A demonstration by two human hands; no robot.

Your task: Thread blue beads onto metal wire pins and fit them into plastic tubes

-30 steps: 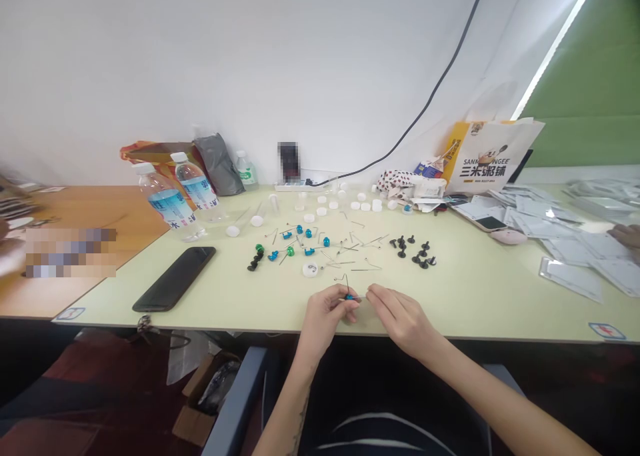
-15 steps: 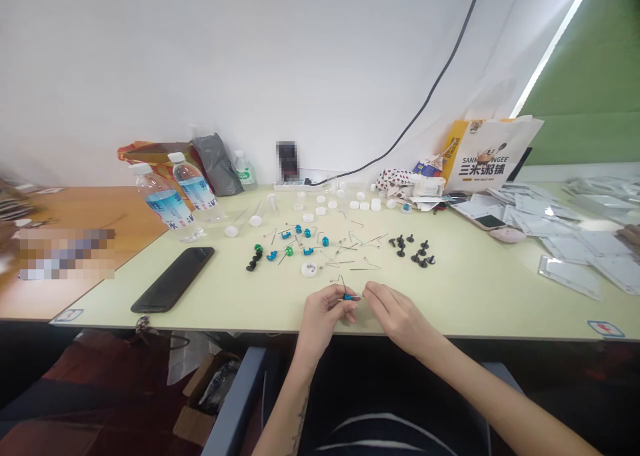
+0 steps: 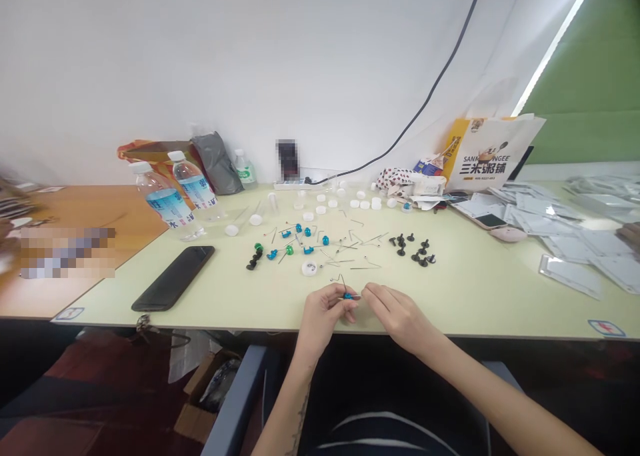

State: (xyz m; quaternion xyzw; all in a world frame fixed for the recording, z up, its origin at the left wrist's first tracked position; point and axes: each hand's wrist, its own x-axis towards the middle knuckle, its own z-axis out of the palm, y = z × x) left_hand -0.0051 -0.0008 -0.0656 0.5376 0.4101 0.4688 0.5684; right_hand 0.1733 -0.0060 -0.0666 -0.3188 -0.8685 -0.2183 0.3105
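Note:
Near the table's front edge, my left hand [image 3: 325,313] pinches a small blue part [image 3: 348,296], and a bent metal wire [image 3: 342,283] rises from it. Just to the right, my right hand [image 3: 397,309] has its fingers pressed together at the end of a thin pale rod that reaches the blue part. Beyond my hands lie a round white disc [image 3: 309,269], several blue pieces [image 3: 308,250], a green piece [image 3: 289,250], loose metal wires [image 3: 366,266] and several black pieces [image 3: 423,261].
A dark phone [image 3: 173,278] and two water bottles [image 3: 167,199] stand or lie at the left. White caps [image 3: 321,210] and clear tubes are further back. A paper bag [image 3: 493,156] and flat clear-and-white pieces [image 3: 570,276] are at the right. A person's hand shows at the right edge.

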